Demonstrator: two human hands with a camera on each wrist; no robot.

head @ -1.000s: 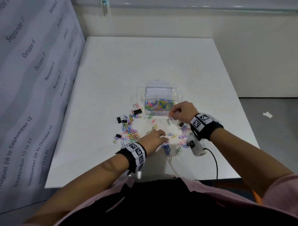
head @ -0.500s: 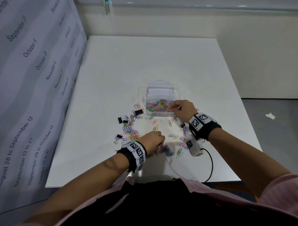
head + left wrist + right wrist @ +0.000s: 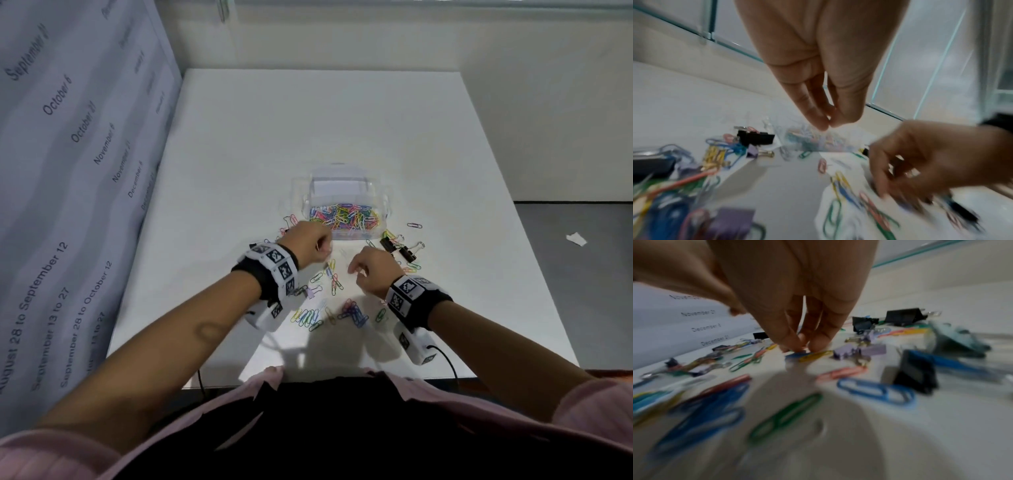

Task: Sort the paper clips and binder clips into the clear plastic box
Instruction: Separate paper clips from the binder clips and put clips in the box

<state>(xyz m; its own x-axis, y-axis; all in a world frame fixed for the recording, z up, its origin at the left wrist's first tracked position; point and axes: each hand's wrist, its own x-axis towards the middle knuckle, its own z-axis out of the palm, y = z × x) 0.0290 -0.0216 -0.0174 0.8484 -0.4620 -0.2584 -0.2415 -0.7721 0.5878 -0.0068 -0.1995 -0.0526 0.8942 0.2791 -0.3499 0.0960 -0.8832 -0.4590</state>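
Observation:
The clear plastic box (image 3: 342,186) stands mid-table, with several coloured paper clips (image 3: 346,216) in its near compartment. My left hand (image 3: 322,245) hovers at the box's front left corner. In the left wrist view its fingertips (image 3: 822,125) pinch together and a sliver of pink shows between them. My right hand (image 3: 354,270) reaches down to the table in front of the box. Its fingertips (image 3: 818,344) touch a blue paper clip (image 3: 795,354) while the thumb stays apart. Loose paper clips (image 3: 352,313) lie between my wrists, and black binder clips (image 3: 407,254) lie right of the box.
The white table (image 3: 308,120) is bare behind the box. A printed calendar wall (image 3: 68,171) runs along its left edge. A purple binder clip (image 3: 313,291) lies by my left wrist. One paper clip (image 3: 414,225) sits apart on the right. A paper scrap (image 3: 577,238) lies on the floor.
My left hand rose from the loose clips to the box's front left corner. My right hand drew back from the box down to the clips. The head view shifted.

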